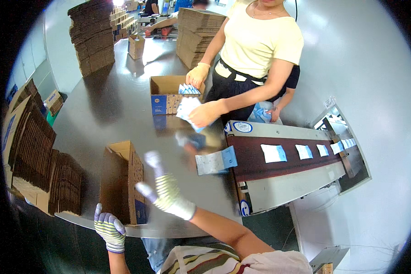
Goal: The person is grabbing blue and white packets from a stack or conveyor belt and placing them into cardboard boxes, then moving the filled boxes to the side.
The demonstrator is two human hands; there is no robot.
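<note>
My left hand, in a striped knit glove, is at the near left corner of an open cardboard box with a blue-printed side. Its index finger points up and it holds nothing I can see; whether it touches the box is unclear. To the right of the box, my right hand wears a matching glove, its thumb and fingers spread and empty, slightly smeared by motion. Beyond it, a white-and-blue packet overhangs the conveyor's end.
Across the metal table, a co-worker holds packets beside another cardboard box containing several packets. The conveyor belt at right carries more. Flattened cartons stand at left; taller carton stacks rise at the back.
</note>
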